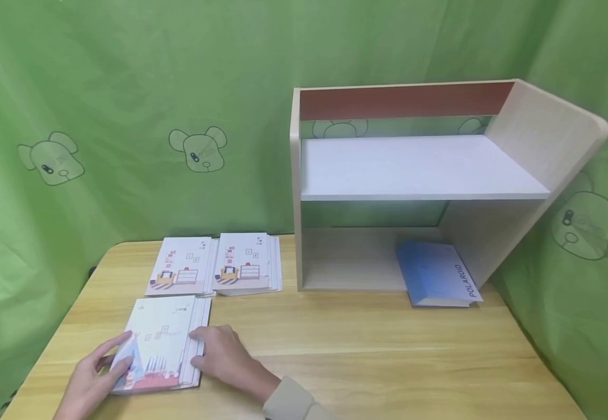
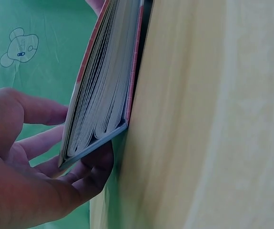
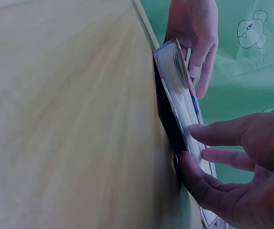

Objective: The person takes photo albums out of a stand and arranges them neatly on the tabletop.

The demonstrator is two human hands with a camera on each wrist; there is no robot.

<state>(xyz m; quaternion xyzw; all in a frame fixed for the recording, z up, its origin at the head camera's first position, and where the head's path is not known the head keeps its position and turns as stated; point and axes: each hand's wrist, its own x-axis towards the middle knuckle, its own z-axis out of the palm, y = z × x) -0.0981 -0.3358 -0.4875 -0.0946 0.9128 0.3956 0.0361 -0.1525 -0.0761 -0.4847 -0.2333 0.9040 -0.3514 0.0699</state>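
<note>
A photo album (image 1: 149, 344) with a pale cover, a blue tent and a pink strip lies between both hands at the table's front left. My left hand (image 1: 91, 373) grips its left side, thumb over the cover and fingers around the spine (image 2: 91, 148). At the opposite edge, my right hand (image 1: 227, 359) holds the album by its page side, fingertips on the pages (image 3: 187, 112) and lower cover. A dark gap shows between album and wood in the right wrist view. Just behind it lie two similar albums, one left (image 1: 183, 262) and one right (image 1: 243, 259).
A two-tier wooden shelf (image 1: 414, 169) stands at the back right of the table (image 1: 367, 356). On its lower board lies a blue album (image 1: 437, 274) marked POLAROID, its front jutting past the board. Green curtain (image 1: 125, 76) surrounds the table's back and sides.
</note>
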